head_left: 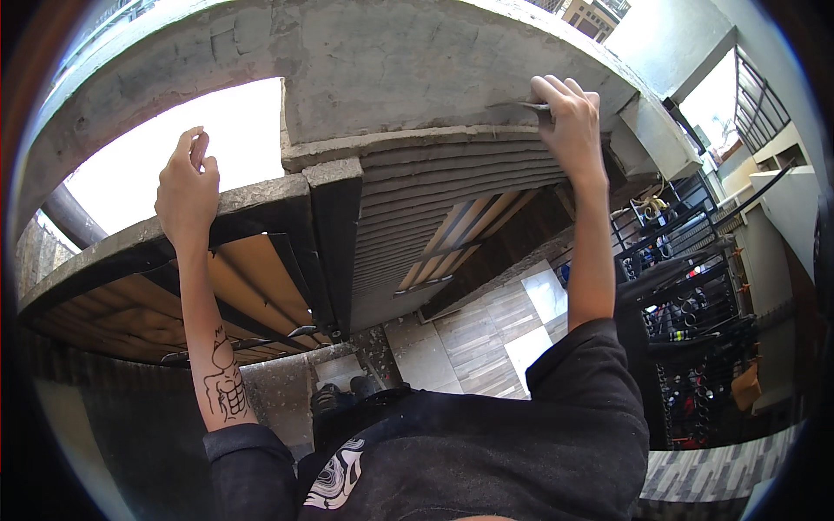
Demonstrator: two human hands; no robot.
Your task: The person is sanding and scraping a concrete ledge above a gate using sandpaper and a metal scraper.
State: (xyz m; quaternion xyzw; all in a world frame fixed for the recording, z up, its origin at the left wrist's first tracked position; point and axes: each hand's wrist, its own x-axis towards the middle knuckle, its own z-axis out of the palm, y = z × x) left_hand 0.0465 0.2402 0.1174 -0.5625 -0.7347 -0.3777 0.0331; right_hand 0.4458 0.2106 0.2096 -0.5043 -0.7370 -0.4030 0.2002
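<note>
My right hand point(569, 122) is raised against the grey concrete wall point(408, 78) and closed round a thin, flat blade like a putty knife point(521, 106). Its tip points left, close to the wall's face; the handle is hidden in my fist. My left hand point(187, 191) is up in front of a bright opening point(239, 130), just above the rough top edge of a dark-framed ledge point(252, 195). Its fingers are loosely bent, the thumb stands apart, and I see nothing held in it.
Below the wall runs a ribbed grey surface point(452, 174), beside a dark post point(334, 234). Brown panels point(252, 269) fill the frame under the ledge. Tiled floor point(486, 330) lies far below. At right are a black metal rack point(695, 321) with hanging things and a railing point(760, 95).
</note>
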